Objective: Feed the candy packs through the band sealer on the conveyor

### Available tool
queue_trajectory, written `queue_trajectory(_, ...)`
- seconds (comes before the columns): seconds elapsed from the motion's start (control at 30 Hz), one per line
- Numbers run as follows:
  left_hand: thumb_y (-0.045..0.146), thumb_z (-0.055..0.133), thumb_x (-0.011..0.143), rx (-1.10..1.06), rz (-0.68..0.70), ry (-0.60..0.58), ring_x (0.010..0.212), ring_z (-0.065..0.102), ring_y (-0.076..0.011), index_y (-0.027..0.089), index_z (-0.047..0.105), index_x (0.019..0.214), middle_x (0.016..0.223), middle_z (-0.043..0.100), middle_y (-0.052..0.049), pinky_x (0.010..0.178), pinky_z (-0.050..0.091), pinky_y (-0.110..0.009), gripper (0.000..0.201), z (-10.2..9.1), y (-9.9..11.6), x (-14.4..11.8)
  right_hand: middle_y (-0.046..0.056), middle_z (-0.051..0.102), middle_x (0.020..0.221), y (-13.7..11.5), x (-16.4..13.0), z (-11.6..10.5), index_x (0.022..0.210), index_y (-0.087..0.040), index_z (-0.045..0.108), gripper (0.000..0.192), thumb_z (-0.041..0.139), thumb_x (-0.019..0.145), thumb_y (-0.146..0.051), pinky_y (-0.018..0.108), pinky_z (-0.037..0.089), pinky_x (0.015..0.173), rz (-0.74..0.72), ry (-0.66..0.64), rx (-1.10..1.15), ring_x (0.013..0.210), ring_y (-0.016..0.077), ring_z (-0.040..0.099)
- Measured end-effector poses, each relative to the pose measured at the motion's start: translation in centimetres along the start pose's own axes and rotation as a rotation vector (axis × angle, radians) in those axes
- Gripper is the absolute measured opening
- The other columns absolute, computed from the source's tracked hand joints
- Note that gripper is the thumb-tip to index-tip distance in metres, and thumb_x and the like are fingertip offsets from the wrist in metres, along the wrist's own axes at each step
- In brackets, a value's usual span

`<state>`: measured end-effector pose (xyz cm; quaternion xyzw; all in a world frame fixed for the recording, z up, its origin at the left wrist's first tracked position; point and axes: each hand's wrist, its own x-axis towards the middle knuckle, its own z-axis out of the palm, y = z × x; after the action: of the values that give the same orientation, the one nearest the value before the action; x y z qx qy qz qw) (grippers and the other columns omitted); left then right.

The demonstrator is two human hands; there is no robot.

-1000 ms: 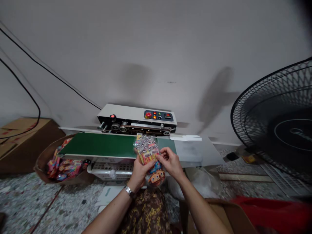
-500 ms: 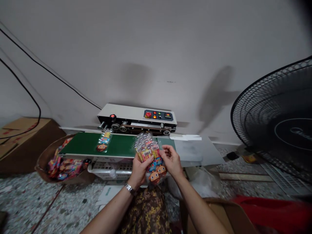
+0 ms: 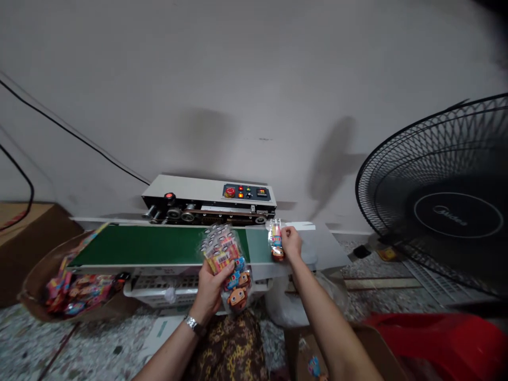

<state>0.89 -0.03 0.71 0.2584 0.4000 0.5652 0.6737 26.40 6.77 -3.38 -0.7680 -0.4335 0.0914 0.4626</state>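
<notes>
My left hand (image 3: 212,288), with a metal watch at its wrist, is closed around a fanned stack of clear plastic packets (image 3: 226,259) printed with cartoon faces and barcodes. The stack is over the front edge of the green conveyor belt (image 3: 151,246). Farther right, my right hand (image 3: 291,242) pinches a single packet (image 3: 277,241) by its side, above the grey sheet at the belt's right end. That packet stands with its cartoon face toward me, its top close to the right end of the band sealing machine (image 3: 210,193).
On the left a carton (image 3: 39,312) holds many colourful packets, with another cardboard box (image 3: 27,238) behind it. A white basket (image 3: 159,291) sits under the belt. A large black fan (image 3: 456,211) stands at right, above a red object (image 3: 432,344). An open box (image 3: 305,349) is below my right arm.
My right hand has drawn one packet from the stack and moved it right, to the belt's right end. The packet formerly lying on the belt's left part is gone from it.
</notes>
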Motion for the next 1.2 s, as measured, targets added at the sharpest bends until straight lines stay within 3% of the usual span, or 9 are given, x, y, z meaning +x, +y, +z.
queue_trajectory(0.27,0.022,0.078,0.053,0.018,-0.011,-0.028,0.074,0.066,-0.0186,0.017,0.056,0.099,0.090,0.069,-0.005,0.071,0.052,-0.031,0.051,-0.4,-0.5,0.2,-0.002,0.047,0.049,-0.6,1.1,3.3,0.059,-0.015,0.053,0.018,0.051,0.075,-0.023,0.022,0.025,0.050,-0.004,-0.052,-0.072,0.048,0.0084,0.040)
queue_trajectory(0.37,0.020,0.076,0.057,0.024,-0.014,-0.057,0.078,0.066,-0.0189,0.018,0.055,0.100,0.093,0.069,-0.005,0.072,0.052,-0.031,0.048,-0.2,-0.6,0.1,0.000,0.054,0.060,-2.2,0.2,3.7,0.070,-0.016,0.059,0.010,0.058,0.071,-0.026,0.022,0.031,0.055,-0.064,-0.088,-0.057,0.058,0.0112,0.047)
queue_trajectory(0.43,0.019,0.075,0.058,0.026,-0.010,-0.078,0.081,0.065,-0.0190,0.018,0.055,0.101,0.096,0.068,-0.006,0.076,0.051,-0.031,0.047,0.1,-0.6,0.2,0.003,0.058,0.075,-3.7,-1.0,3.1,0.083,-0.017,0.061,0.018,0.059,0.070,-0.030,0.022,0.037,0.061,-0.159,-0.115,0.014,0.067,0.0132,0.050)
queue_trajectory(0.6,0.018,0.075,0.058,0.041,0.008,-0.091,0.085,0.064,-0.0208,0.017,0.054,0.104,0.101,0.067,-0.009,0.080,0.049,-0.033,0.051,0.4,-0.6,0.3,0.000,0.059,0.072,-7.6,-5.5,0.3,0.086,-0.017,0.058,0.025,0.049,0.080,-0.039,0.022,0.041,0.058,-0.275,-0.539,0.373,0.061,0.0120,0.052)
queue_trajectory(0.67,0.018,0.076,0.057,0.040,0.018,-0.099,0.086,0.064,-0.0214,0.017,0.054,0.104,0.101,0.067,-0.009,0.081,0.049,-0.034,0.052,0.5,-0.7,0.3,-0.001,0.058,0.069,-8.7,-7.2,-0.6,0.082,-0.017,0.059,0.023,0.051,0.080,-0.039,0.021,0.040,0.056,-0.303,-0.584,0.385,0.059,0.0115,0.051)
queue_trajectory(0.77,0.018,0.077,0.056,0.018,0.016,-0.103,0.086,0.064,-0.0219,0.016,0.054,0.104,0.101,0.067,-0.010,0.082,0.048,-0.036,0.053,0.8,-0.9,0.1,0.000,0.059,0.067,-9.6,-8.9,-1.2,0.076,-0.018,0.060,0.023,0.048,0.082,-0.036,0.020,0.039,0.058,-0.361,-0.472,0.312,0.061,0.0116,0.052)
queue_trajectory(0.9,0.021,0.076,0.057,-0.045,-0.004,-0.095,0.085,0.065,-0.0223,0.016,0.054,0.105,0.101,0.067,-0.010,0.082,0.048,-0.038,0.053,1.0,-1.1,0.1,0.001,0.061,0.070,-8.6,-8.9,-0.8,0.081,-0.017,0.060,0.027,0.045,0.082,-0.039,0.020,0.040,0.058,-0.241,-0.294,0.327,0.062,0.0123,0.054)
queue_trajectory(1.07,0.019,0.076,0.057,-0.033,-0.002,-0.059,0.077,0.065,-0.0185,0.016,0.055,0.103,0.095,0.068,-0.008,0.077,0.050,-0.033,0.051,0.1,-1.0,0.5,0.002,0.060,0.069,-3.7,-4.8,-0.2,0.081,-0.016,0.056,0.030,0.041,0.081,-0.042,0.022,0.039,0.058,-0.101,-0.063,0.206,0.062,0.0141,0.054)
queue_trajectory(1.2,0.019,0.077,0.056,-0.016,-0.006,-0.046,0.077,0.065,-0.0185,0.015,0.055,0.102,0.095,0.068,-0.008,0.075,0.051,-0.033,0.051,-0.7,-1.0,0.5,0.003,0.061,0.067,0.2,-0.6,0.1,0.079,-0.016,0.057,0.026,0.038,0.081,-0.034,0.023,0.034,0.057,-0.044,-0.049,-0.151,0.060,0.0153,0.053)
